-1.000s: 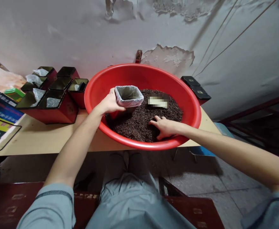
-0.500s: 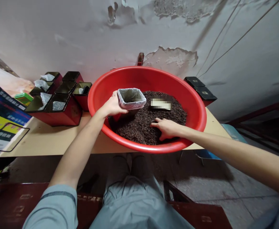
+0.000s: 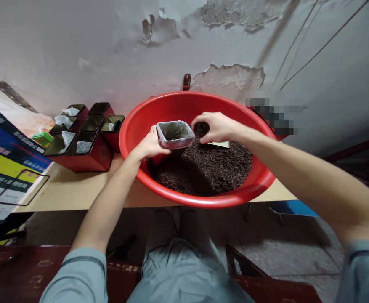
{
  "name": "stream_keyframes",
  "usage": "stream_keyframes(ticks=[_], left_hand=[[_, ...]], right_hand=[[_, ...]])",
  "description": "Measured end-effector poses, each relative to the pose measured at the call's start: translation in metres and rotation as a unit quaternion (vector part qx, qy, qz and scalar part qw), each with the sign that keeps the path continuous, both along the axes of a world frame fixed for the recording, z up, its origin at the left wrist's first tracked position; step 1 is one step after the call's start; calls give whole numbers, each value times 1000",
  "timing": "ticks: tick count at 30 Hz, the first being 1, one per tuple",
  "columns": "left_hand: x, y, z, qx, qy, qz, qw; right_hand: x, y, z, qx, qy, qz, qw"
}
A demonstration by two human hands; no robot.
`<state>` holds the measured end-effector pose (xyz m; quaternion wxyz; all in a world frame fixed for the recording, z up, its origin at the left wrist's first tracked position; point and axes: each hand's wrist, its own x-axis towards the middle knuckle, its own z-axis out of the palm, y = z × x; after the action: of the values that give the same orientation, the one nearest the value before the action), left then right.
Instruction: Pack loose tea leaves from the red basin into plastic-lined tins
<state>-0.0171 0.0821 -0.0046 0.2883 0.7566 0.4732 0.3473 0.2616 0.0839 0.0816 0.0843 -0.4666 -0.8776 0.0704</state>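
Your left hand (image 3: 154, 145) has its fingers clamped on the side of a plastic-lined box (image 3: 177, 143), held mouth up over the left part of the red tub (image 3: 203, 203). The tub stands on the counter (image 3: 77, 191), its near rim covering part of the counter's front edge. Your right hand (image 3: 214, 127) is just right of the box, fingers curled around a clump (image 3: 201, 128) of the dark shreds (image 3: 231, 168) that lie in the tub.

To handle this well, hold the box level and steady, gripping liner and wall together so the plastic does not slip inward. Close your right fingers snugly without crushing; loose shreds probably shed easily, so stay above the tub with every handful.

As for writing, the carton (image 3: 12, 162) at the counter's left edge carries slanted bands of Chinese-looking characters, too skewed and small to read safely. A pale card (image 3: 221, 144) lies on the shreds, partly behind your right hand; no words on it can be made out. The red tins (image 3: 92, 160) toward the counter's left end show no readable label.
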Motion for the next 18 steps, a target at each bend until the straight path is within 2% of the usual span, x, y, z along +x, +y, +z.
stream_keyframes(ticks=[2,4,7,10,14,16,18], left_hand=[[2,-4,5,-13,15,12,1000],[4,-7,9,-30,24,24,999],[6,-10,12,-47,19,32,998],[6,-10,13,-43,5,35,998],[6,-9,11,-35,-15,1,999],[5,-7,9,-32,-6,9,999],[4,-3,4,-29,8,22,999]], right_hand=[[-22,12,18,7,8,47,999],[-45,23,28,12,-10,96,995],[-71,39,30,16,-49,155,987],[-82,45,28,28,-50,185,981],[-67,37,33,39,-18,173,984],[-47,26,31,44,-3,127,991],[-21,13,19,34,-5,49,998]])
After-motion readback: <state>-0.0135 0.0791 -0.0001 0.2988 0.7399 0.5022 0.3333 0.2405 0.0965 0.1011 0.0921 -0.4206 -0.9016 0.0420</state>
